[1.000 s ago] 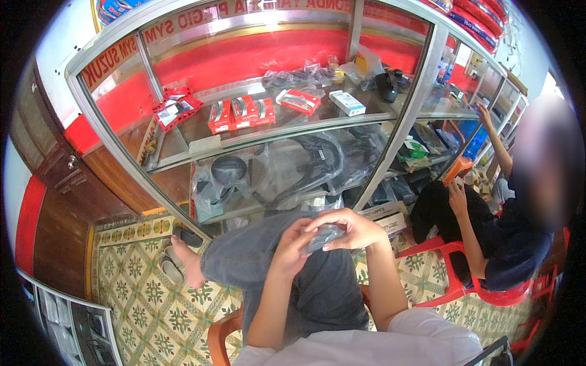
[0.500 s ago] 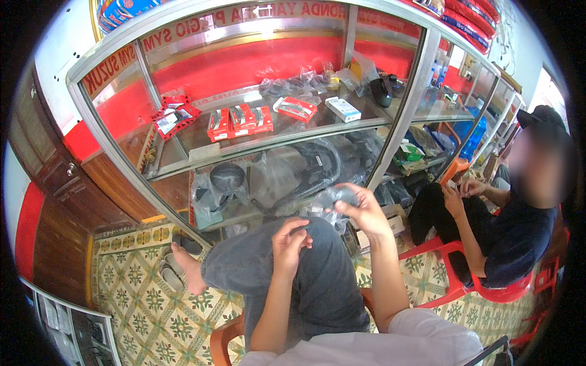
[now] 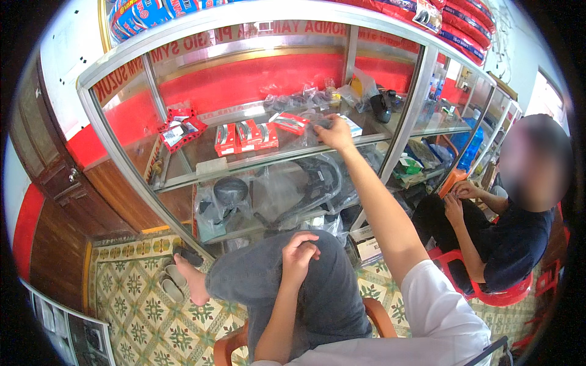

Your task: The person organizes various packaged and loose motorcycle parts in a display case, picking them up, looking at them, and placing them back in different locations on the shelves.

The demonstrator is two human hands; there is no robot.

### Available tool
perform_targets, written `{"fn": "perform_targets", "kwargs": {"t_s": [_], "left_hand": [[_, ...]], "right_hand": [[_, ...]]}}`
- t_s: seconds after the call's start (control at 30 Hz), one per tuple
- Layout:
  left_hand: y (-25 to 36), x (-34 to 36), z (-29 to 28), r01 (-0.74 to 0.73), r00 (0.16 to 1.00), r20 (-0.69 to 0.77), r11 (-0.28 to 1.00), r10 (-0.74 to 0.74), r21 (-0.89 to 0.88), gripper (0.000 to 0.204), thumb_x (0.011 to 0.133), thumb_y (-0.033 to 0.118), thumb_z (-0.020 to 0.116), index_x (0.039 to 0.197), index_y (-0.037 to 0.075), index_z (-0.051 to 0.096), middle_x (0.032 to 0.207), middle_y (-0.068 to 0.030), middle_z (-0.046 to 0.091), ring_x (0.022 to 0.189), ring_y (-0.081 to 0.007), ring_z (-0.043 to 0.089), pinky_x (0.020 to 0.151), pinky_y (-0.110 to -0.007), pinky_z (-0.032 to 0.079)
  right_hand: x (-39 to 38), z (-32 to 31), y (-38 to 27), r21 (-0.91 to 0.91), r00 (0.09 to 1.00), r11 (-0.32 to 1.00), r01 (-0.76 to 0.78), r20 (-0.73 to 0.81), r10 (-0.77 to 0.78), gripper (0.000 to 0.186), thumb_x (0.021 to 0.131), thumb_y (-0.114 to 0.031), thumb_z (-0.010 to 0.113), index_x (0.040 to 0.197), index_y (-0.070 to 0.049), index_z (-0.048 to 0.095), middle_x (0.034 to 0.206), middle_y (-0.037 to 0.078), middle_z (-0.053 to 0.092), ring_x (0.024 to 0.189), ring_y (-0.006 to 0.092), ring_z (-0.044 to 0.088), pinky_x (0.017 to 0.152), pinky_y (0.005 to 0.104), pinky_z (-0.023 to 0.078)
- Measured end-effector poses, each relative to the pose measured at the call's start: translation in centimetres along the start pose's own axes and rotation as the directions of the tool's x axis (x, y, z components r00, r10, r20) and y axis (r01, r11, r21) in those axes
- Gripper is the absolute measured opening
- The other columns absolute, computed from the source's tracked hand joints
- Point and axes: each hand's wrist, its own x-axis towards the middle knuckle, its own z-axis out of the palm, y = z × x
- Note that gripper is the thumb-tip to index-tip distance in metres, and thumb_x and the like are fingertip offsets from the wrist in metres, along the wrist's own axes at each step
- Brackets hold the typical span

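My right hand [image 3: 332, 131] reaches to the glass cabinet's upper shelf [image 3: 201, 166], closed on a small bagged dark item [image 3: 320, 122], between a red-and-white box [image 3: 290, 122] and a white-and-blue box [image 3: 352, 127]; whether the item rests on the shelf I cannot tell. My left hand [image 3: 298, 255] is raised over my grey-trousered knee [image 3: 244, 271], empty, fingers loosely curved and apart.
Red boxes [image 3: 247, 135], a black part [image 3: 381, 107] and bagged parts [image 3: 262, 195] sit in the cabinet. A wooden door [image 3: 49, 152] is left. Slippers [image 3: 171, 283] lie by my bare foot. A co-worker [image 3: 488, 244] on a red chair [image 3: 513, 294] sits right, handling something.
My right hand has moved from my lap up and forward to the upper shelf with the bagged item. My left hand has let go of it and stayed near my knee.
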Motion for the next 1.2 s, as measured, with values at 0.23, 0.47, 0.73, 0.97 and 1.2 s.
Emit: {"fn": "perform_targets", "kwargs": {"t_s": [0.23, 0.47, 0.73, 0.97, 1.2], "left_hand": [[0.5, -0.1, -0.6, -0.03, 1.0, 0.003, 0.999, 0.03, 0.038, 0.02, 0.087, -0.004, 0.059, 0.106, 0.0, 0.067, 0.117, -0.0083, 0.058, 0.077, -0.0161, 0.064, 0.065, -0.031, 0.053], [0.8, -0.1, -1.2, -0.035, 0.998, 0.044, 0.999, 0.034, 0.017, 0.027, 0.086, -0.012, 0.055, 0.108, -0.002, 0.067, 0.118, -0.0088, 0.057, 0.08, -0.0148, 0.065, 0.068, -0.029, 0.056], [0.1, 0.0, -0.6, -0.048, 0.998, 0.043, 0.997, 0.045, 0.058, 0.023, 0.089, -0.005, 0.058, 0.11, 0.0, 0.066, 0.117, -0.0077, 0.06, 0.077, -0.0145, 0.064, 0.067, -0.03, 0.054], [0.2, -0.2, -0.8, -0.073, 0.997, 0.033, 0.994, 0.07, 0.08, 0.022, 0.089, -0.004, 0.058, 0.111, -0.001, 0.064, 0.116, -0.0124, 0.06, 0.074, -0.0152, 0.063, 0.065, -0.03, 0.052], [-0.4, -0.1, -1.5, -0.021, 0.998, 0.059, 0.993, 0.014, 0.115, 0.026, 0.089, -0.01, 0.056, 0.112, -0.002, 0.064, 0.126, -0.0111, 0.055, 0.081, -0.0153, 0.066, 0.069, -0.031, 0.056]], "right_hand": [[1.4, 3.6, -0.6, 0.161, 0.997, 0.985, -0.067, 0.049, 0.06, 0.049, 0.087, -0.024, 0.074, 0.126, 0.0, 0.059, 0.101, 0.018, 0.072, 0.097, 0.0241, 0.073, 0.079, 0.0365, 0.057], [1.3, 2.5, 0.0, -0.24, 0.995, 0.969, 0.063, 0.09, -0.042, 0.058, 0.096, -0.034, 0.063, 0.134, 0.006, 0.046, 0.111, 0.034, 0.065, 0.102, 0.0447, 0.069, 0.086, 0.0503, 0.056], [0.2, 0.6, -2.7, -0.565, 0.989, 0.819, 0.098, 0.147, -0.018, 0.051, 0.099, -0.043, 0.054, 0.124, 0.0, 0.06, 0.112, 0.026, 0.067, 0.112, 0.0435, 0.063, 0.095, 0.0511, 0.051], [-5.4, 4.9, -14.2, -0.159, 0.87, 0.858, 0.489, 0.157, -0.467, 0.066, 0.089, -0.059, 0.062, 0.129, -0.006, 0.063, 0.105, 0.025, 0.069, 0.106, 0.04, 0.065, 0.097, 0.055, 0.05], [-6.8, 10.7, -15.7, -0.331, 0.887, 0.827, 0.454, 0.257, -0.384, 0.035, 0.089, -0.023, 0.063, 0.119, -0.008, 0.067, 0.109, 0.019, 0.068, 0.113, 0.0411, 0.059, 0.093, 0.0468, 0.053]]}}
